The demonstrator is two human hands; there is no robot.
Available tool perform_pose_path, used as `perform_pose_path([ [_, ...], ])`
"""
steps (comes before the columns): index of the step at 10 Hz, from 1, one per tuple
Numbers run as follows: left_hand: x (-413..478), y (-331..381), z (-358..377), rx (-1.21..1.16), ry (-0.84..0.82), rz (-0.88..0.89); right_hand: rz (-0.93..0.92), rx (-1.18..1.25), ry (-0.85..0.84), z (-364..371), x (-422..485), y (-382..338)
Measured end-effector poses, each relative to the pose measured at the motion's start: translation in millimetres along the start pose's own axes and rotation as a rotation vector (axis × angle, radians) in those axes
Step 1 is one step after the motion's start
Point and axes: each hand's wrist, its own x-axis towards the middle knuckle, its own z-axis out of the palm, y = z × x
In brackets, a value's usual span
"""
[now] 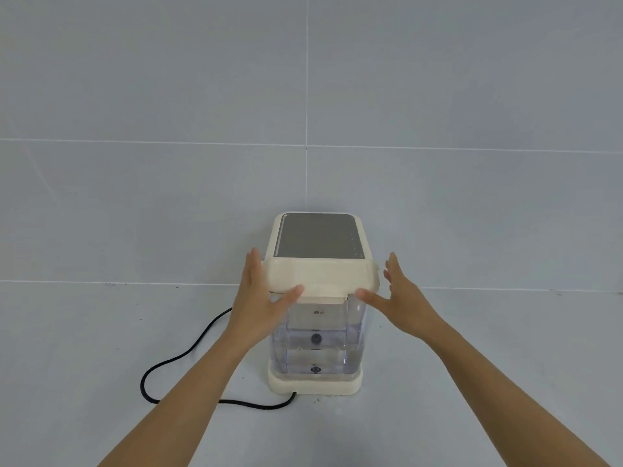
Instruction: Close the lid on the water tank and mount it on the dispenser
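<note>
My left hand point(261, 298) and right hand point(394, 299) flank the clear, rounded plastic water tank point(317, 335), fingers spread, gripping nothing. It sits on the cream matte dispenser point(315, 237) base, cream lid point(320, 276) apparently shut. Risk, I judge: slick walls, partial seating, or snagging the black cord point(175, 360).

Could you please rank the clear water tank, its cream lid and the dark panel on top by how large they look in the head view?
1. Clear plastic water tank, largest.
2 and 3. Cream lid and dark grey top panel: look alike, so not ranked.
</note>
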Motion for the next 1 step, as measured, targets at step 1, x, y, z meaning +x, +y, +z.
perform_pose_path([
  [1,12.2,21.4,-9.2,0.218,0.061,0.151,-0.135,-0.052,0.075,-16.4,-3.2,-20.1],
])
